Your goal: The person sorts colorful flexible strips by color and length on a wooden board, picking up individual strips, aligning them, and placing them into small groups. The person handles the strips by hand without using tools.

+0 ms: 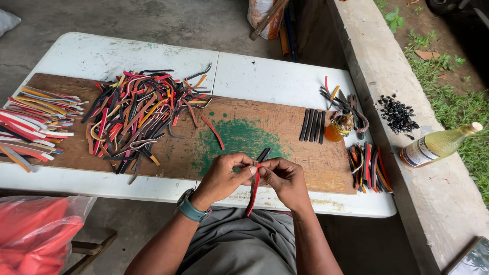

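Observation:
My left hand (224,175) and my right hand (285,179) meet at the near edge of a wooden board (285,153), both pinching the top of a red strip (252,192) that hangs down toward my lap. A short black strip (264,154) lies on the board just beyond my fingers. A teal watch (191,208) is on my left wrist. A big heap of red, black, orange and tan strips (135,114) lies on the board's left half.
A white folding table (270,76) carries the board. Longer strips (30,125) lie far left. Black strips in a row (313,125), a small amber jar (340,127) and a strip bundle (369,168) are right. A bottle (438,145) and black bits (397,114) rest on a concrete ledge.

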